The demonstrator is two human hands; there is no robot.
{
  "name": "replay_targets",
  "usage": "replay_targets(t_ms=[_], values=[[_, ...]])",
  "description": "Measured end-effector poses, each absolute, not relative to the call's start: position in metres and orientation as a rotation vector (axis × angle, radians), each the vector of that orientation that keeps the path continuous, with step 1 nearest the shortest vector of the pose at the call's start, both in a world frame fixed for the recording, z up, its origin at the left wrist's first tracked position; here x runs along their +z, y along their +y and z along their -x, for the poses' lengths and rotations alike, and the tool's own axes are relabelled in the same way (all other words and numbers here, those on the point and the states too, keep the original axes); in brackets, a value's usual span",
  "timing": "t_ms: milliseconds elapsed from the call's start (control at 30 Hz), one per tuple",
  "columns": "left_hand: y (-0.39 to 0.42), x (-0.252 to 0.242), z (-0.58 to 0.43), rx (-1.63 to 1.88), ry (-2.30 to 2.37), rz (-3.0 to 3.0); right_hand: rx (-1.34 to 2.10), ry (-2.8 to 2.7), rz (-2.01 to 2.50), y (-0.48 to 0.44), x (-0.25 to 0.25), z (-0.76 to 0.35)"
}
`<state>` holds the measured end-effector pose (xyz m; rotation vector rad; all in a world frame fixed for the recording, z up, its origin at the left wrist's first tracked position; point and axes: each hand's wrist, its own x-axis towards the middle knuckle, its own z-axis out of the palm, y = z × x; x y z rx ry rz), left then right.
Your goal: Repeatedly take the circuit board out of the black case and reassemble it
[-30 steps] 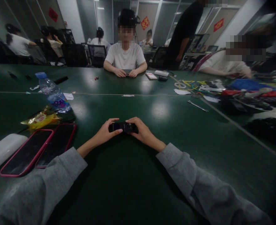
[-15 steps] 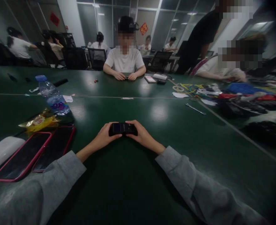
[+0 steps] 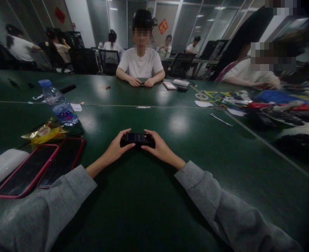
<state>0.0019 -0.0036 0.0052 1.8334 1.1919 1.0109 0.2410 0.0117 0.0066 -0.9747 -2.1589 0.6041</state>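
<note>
A small black handheld device [image 3: 138, 139], with a dark screen on its left part and small light markings beside it, is held sideways between my two hands over the green table [image 3: 133, 217]. My left hand [image 3: 119, 144] is closed round its left end, thumb along the near edge. Gripping the right end is my right hand [image 3: 161, 146], its thumb also on the near side. The undersides of the device and the fingers behind it are hidden. Two phones lie left of my left forearm: one phone with a pink-red edge [image 3: 30, 169] and another phone [image 3: 62, 159] partly behind my sleeve.
On the left are a white power bank-like block [image 3: 5, 168], a yellow wrapper [image 3: 45, 133] and a tilted-looking water bottle [image 3: 58, 103]. A wrench [image 3: 221, 119] and tangled cables [image 3: 217, 98] lie to the right. Across the table a person [image 3: 141, 64] sits holding something small.
The whole view has shifted slightly. Both hands keep hold of the device, with the thumbs a little farther out along its near edge. The standing person at right has leaned farther right.
</note>
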Motion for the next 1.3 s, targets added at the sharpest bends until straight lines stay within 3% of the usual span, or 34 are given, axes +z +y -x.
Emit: replay_targets(t_ms=[400,667,1300], values=[[0.002,-0.005,0.001,1.033,1.182,-1.855,0.668,-1.979,0.956,0.014,0.006,-0.239],[0.001,-0.005,0.003,1.006,1.197,-1.858,0.473,-1.544,1.174,0.027,-0.003,-0.249],[0.005,-0.010,0.005,1.101,1.252,-1.845,0.266,-1.703,1.374,0.038,-0.021,-0.257]])
